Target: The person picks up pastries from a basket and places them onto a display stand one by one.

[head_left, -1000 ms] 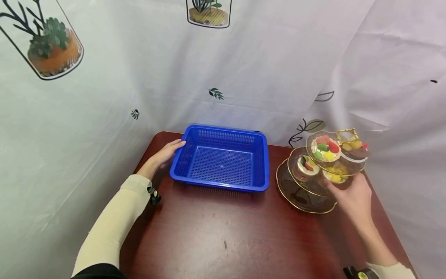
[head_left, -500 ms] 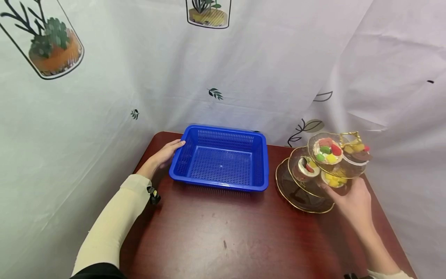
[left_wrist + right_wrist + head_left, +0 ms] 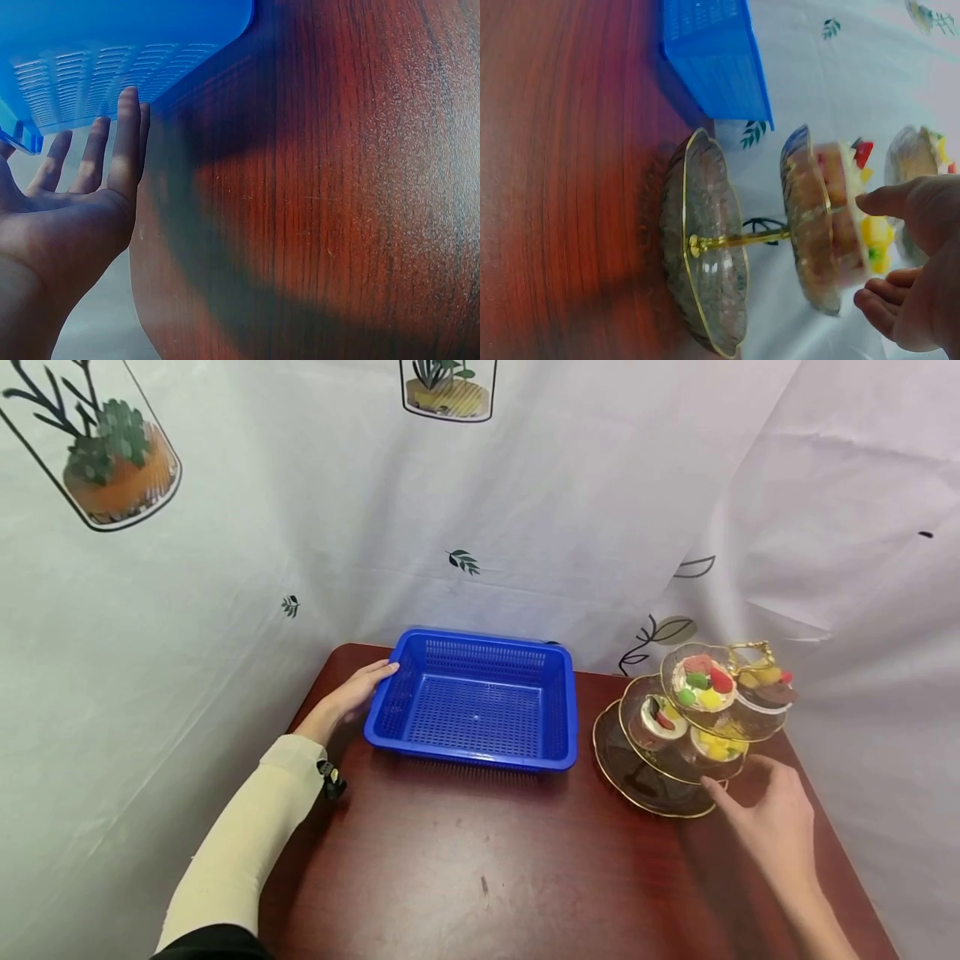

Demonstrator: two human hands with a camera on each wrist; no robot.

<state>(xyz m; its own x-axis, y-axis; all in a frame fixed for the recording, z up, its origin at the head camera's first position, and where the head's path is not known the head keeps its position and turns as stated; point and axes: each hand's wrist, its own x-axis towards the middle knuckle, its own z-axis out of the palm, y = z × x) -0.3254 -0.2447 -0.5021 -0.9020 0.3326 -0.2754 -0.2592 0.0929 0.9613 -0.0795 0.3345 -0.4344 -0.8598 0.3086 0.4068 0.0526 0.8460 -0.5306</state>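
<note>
A blue plastic basket [image 3: 474, 758] stands at the back of the table. My left hand [image 3: 360, 689] holds it at its left rim, the thumb over the edge and the fingers [image 3: 124, 150] along the outer wall. To the right is a three-tier glass dessert stand [image 3: 652, 785] with gold rims. Two dessert cups, one topped with yellow fruit [image 3: 716, 745] and one with red fruit [image 3: 660, 722], sit on its middle tier. My right hand [image 3: 776, 818] is right beside that tier, fingers parted and holding nothing. In the right wrist view its thumb overlaps the cups.
On the top tier stand a fruit tart [image 3: 703, 682] and a chocolate-coloured dessert [image 3: 767, 687], beside the gold handle [image 3: 752, 656]. The bottom tier [image 3: 712, 300] bears no dessert. A patterned white curtain [image 3: 360, 527] hangs behind the red-brown table [image 3: 450, 868].
My right hand has let go of the yellow-topped dessert cup and drawn back down and right; the cup sits on the middle tier. The left hand and the basket have stayed put.
</note>
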